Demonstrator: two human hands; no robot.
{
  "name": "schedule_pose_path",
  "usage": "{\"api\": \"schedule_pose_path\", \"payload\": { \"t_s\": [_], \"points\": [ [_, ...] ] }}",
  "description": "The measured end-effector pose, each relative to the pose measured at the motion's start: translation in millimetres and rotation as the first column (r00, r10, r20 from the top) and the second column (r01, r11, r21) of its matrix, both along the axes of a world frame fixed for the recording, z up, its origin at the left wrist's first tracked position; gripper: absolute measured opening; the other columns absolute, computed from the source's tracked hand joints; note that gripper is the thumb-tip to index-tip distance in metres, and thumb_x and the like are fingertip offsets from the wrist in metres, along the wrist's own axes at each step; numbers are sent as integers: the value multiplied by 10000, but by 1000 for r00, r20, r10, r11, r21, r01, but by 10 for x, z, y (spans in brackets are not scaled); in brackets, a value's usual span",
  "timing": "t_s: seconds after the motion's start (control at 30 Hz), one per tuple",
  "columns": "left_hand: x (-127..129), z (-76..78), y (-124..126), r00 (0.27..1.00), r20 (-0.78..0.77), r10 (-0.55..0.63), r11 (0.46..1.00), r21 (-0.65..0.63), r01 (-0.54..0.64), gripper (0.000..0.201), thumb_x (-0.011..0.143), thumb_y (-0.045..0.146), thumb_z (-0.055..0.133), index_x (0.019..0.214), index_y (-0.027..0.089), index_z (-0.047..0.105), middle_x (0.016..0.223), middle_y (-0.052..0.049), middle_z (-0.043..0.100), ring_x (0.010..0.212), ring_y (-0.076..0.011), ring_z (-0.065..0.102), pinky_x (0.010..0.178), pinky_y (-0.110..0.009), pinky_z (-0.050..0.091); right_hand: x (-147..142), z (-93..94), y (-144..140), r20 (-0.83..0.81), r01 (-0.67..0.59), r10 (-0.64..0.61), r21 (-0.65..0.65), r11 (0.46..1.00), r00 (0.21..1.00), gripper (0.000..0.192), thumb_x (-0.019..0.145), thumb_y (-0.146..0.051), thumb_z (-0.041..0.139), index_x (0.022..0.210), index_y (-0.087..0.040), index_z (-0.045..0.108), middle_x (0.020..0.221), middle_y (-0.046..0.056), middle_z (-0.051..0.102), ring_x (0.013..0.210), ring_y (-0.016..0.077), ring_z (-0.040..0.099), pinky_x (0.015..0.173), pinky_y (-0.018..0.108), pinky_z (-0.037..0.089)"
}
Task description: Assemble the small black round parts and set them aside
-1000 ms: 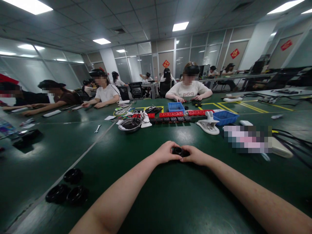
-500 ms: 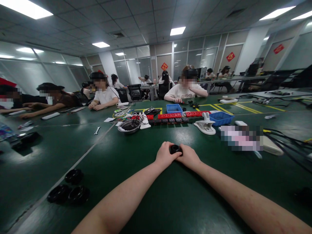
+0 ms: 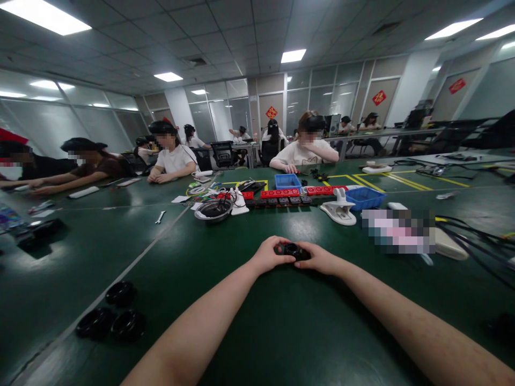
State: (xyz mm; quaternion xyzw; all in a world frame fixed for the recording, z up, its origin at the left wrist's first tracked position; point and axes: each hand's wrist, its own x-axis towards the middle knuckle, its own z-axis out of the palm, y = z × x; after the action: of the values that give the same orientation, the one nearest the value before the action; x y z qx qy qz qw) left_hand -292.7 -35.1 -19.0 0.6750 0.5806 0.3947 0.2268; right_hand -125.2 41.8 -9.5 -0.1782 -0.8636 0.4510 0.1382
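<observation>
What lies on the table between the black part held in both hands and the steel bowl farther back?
Nothing: the head view shows only bare green table between the black part, held by the left hand and right hand, and the steel bowl.

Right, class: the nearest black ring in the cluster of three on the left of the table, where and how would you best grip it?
Probably by the outer rim of the nearest black ring, coming down from above. It lies flat on the green table with its open centre facing up. It touches a second ring on its left, so pinch front to back. Both hands are busy elsewhere.
</observation>
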Motion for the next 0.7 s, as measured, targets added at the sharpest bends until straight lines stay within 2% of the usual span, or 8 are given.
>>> {"api": "schedule_pose_path", "payload": {
  "t_s": [0.2, 0.43, 0.7],
  "points": [
    [-6, 33, 16, 999, -41, -29, 999, -21, 28, 450, 567, 374, 642, 956, 172, 543, 841, -23, 511, 740, -125, 478, 691, -255, 405, 4, -10, 79, 56, -34, 35, -4, 999, 998, 432, 632, -217, 568, 1051, -151, 485, 990, 49, 549, 876, 181, 501, 784, 319, 379],
    [6, 29, 16, 997, -54, -49, 998, 27, 50, 456, 566, 393, 635, 955, 177, 539, 878, -30, 520, 756, -129, 473, 691, -255, 396, -14, -30, 108, 49, -43, 44, -2, 999, 998, 376, 644, -220, 554, 1007, -139, 506, 941, 45, 561, 838, 172, 510, 755, 296, 391],
    [36, 30, 16, 997, -80, 12, 1000, -20, -14, 450, 576, 391, 627, 962, 177, 539, 803, -15, 486, 592, -80, 424, 557, -212, 380, -45, -96, 97, 51, 45, -46, 19, 999, 998, 334, 617, -240, 576, 929, -133, 526, 833, 25, 564, 751, 154, 507, 657, 259, 393]
  ]
}}
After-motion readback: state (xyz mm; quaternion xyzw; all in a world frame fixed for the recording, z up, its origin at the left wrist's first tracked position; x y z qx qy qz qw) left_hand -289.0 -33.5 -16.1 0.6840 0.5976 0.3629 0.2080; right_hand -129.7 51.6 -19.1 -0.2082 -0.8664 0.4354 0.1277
